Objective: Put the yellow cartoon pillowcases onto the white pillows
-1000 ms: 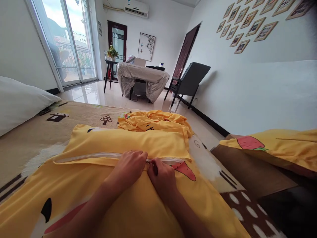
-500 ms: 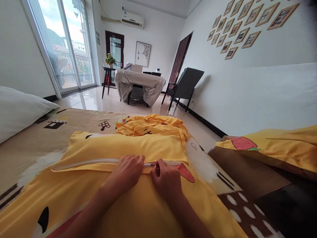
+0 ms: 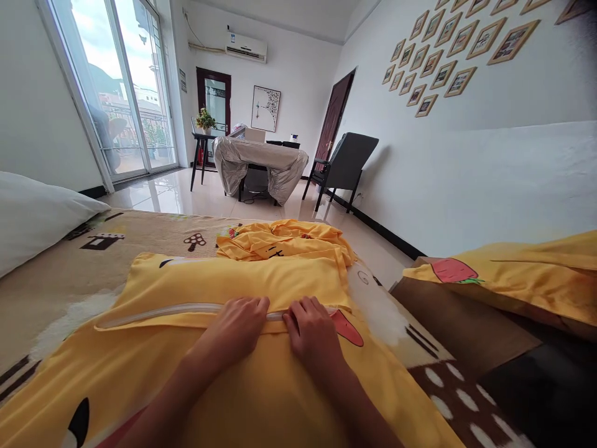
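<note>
A plump yellow pillowcase (image 3: pixel 242 274) with a long pale zipper (image 3: pixel 186 308) lies in front of me on the bed. Its zipper runs across from left to right, with the fabric gaping a little around it at the left. My left hand (image 3: pixel 242 323) is closed on the fabric along the zipper, fingertips tucked out of sight. Just to its right, my right hand (image 3: pixel 311 326) has its fingers curled over the zipper, and the slider is hidden. A short piece of zipper shows between the hands. Beside the right hand is a red printed shape (image 3: pixel 347 328).
A crumpled yellow cloth (image 3: pixel 284 239) lies beyond the pillowcase on the patterned blanket (image 3: pixel 153 239). At the left is a white pillow (image 3: pixel 37 218). Another yellow cloth (image 3: pixel 532 264) rests over a brown box (image 3: pixel 466 317) at the right. Farther off stand a covered table (image 3: pixel 261 152) and a dark chair (image 3: pixel 352 162).
My right hand has turned over, from a pinch at the zipper slider to fingers laid over the zipper. The left hand stays nearly in place. The view has tilted slightly.
</note>
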The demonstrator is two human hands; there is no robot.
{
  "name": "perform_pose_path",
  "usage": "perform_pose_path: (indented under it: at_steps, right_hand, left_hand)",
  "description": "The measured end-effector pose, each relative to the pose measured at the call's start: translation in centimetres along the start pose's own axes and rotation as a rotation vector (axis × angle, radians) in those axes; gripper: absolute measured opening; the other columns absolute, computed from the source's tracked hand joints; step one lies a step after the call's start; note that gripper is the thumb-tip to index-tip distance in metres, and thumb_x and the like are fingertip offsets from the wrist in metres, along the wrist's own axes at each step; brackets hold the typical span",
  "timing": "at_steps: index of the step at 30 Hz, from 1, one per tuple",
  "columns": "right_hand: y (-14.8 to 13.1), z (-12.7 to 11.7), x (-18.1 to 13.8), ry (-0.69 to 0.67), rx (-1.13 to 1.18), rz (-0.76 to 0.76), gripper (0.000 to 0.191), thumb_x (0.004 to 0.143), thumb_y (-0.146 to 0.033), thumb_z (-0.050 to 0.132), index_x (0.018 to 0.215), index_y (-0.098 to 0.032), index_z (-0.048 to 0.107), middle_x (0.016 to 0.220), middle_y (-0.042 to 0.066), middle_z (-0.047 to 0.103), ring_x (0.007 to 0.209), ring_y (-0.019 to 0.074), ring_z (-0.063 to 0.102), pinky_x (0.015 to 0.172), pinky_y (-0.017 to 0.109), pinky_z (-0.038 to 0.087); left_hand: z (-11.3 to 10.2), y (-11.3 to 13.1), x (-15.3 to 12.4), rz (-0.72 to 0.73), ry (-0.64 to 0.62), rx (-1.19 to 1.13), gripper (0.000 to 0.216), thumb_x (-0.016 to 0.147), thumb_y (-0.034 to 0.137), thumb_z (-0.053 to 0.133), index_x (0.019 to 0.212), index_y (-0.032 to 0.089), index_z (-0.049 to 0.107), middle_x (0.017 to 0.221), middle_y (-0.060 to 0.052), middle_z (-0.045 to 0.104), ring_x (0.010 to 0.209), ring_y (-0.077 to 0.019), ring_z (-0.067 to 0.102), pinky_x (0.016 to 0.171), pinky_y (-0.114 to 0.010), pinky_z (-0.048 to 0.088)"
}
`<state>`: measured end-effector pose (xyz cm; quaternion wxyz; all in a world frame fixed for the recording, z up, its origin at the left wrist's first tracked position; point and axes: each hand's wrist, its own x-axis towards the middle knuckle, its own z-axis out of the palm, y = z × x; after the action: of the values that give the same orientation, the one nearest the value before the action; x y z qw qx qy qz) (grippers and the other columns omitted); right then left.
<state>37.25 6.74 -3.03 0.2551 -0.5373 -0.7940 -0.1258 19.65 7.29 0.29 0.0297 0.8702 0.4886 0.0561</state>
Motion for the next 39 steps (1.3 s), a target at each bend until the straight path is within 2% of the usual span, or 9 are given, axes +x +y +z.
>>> perform_pose_path:
  at_steps: [4,10,21,28,39]
  right_hand:
    - [1.0,-2.0,0.3,-0.161,0.031,0.103,0.014,0.087,-0.017,0.051,0.074,-0.018,0.055,0.080,0.004,0.061,0.076,0.0178,0.052,0.070,0.028,0.032]
    - [2.4,-4.1,0.7,-0.321,0.174,0.247,0.017,0.088,-0.021,0.052,0.071,-0.018,0.054,0.077,0.001,0.061,0.069,0.0143,0.052,0.065,0.026,0.031]
    - [3.8,-4.8,0.8,-0.405,0.188,0.406,0.016,0.087,-0.024,0.052,0.073,-0.020,0.057,0.075,0.001,0.068,0.069,0.0145,0.057,0.058,0.025,0.027]
    - [5.2,-4.8,0.9,-0.445,0.329,0.420,0.018,0.085,-0.024,0.052,0.068,-0.021,0.055,0.068,0.000,0.069,0.070,0.0147,0.060,0.061,0.023,0.032]
    - [6.6,-4.7,0.9,-0.429,0.313,0.384,0.017,0.079,-0.024,0.052,0.063,-0.020,0.054,0.067,0.002,0.067,0.066,0.0141,0.057,0.060,0.023,0.033]
  left_hand:
    - [0.2,-0.2,0.0,0.007,0.008,-0.015,0.017,0.090,0.018,0.034,0.086,0.018,0.050,0.084,-0.008,0.065,0.080,-0.0256,0.063,0.066,-0.034,0.044]
    - [0.2,-0.3,0.0,0.000,0.001,-0.034,0.017,0.092,0.021,0.033,0.085,0.019,0.048,0.085,-0.007,0.065,0.079,-0.0265,0.063,0.065,-0.035,0.043]
    - [-0.1,-0.2,-0.1,-0.009,-0.015,-0.051,0.017,0.092,0.021,0.033,0.086,0.019,0.049,0.086,-0.007,0.064,0.081,-0.0249,0.061,0.067,-0.034,0.041]
    - [-0.4,-0.1,-0.1,0.000,-0.023,-0.060,0.020,0.093,0.022,0.031,0.084,0.019,0.048,0.086,-0.008,0.064,0.079,-0.0243,0.061,0.065,-0.033,0.040]
    - [-0.5,-0.1,-0.2,-0.005,-0.039,-0.039,0.019,0.093,0.023,0.032,0.084,0.019,0.049,0.085,-0.008,0.064,0.079,-0.0255,0.061,0.064,-0.033,0.039]
